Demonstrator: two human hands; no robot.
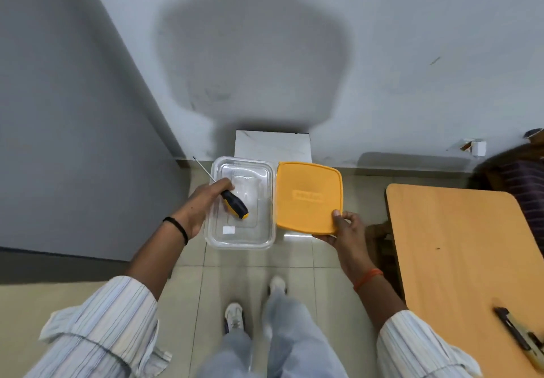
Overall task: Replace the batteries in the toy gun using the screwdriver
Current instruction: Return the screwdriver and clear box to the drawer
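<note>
A person's left hand (203,201) grips the yellow-and-black screwdriver (232,201) over a clear plastic container (265,201); just right of the container, the right hand (344,227) pinches its orange lid (309,198). Farther right, the toy gun (521,336) lies on the counter (459,245), apparently unopened, batteries unseen.

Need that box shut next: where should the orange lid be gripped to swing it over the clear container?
Probably keep the near right corner of the orange lid, where the right hand already pinches it, thumb on top. The lid is flat and thin, so an edge pinch fits. The clear container lies to its left, with the left hand holding the screwdriver over it.
</note>
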